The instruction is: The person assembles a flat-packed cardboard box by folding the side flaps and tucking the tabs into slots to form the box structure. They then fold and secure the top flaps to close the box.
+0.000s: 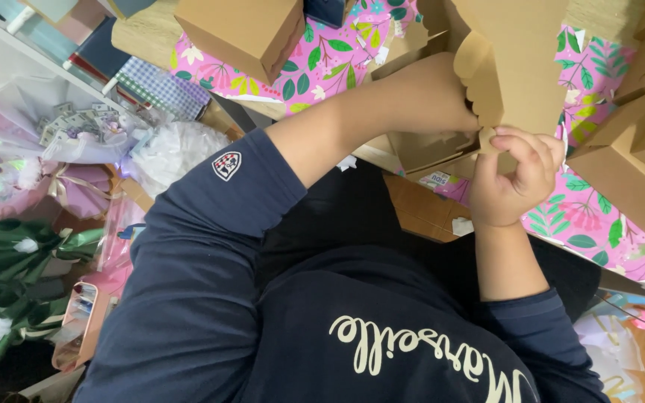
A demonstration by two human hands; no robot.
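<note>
Brown kraft cardboard box [513, 60] with a scalloped flap is standing upright above the desk [591, 224], pressed by the left hand [434, 97] on its left side, while the right hand [516, 175], just below, is pinching its lower tab.
</note>
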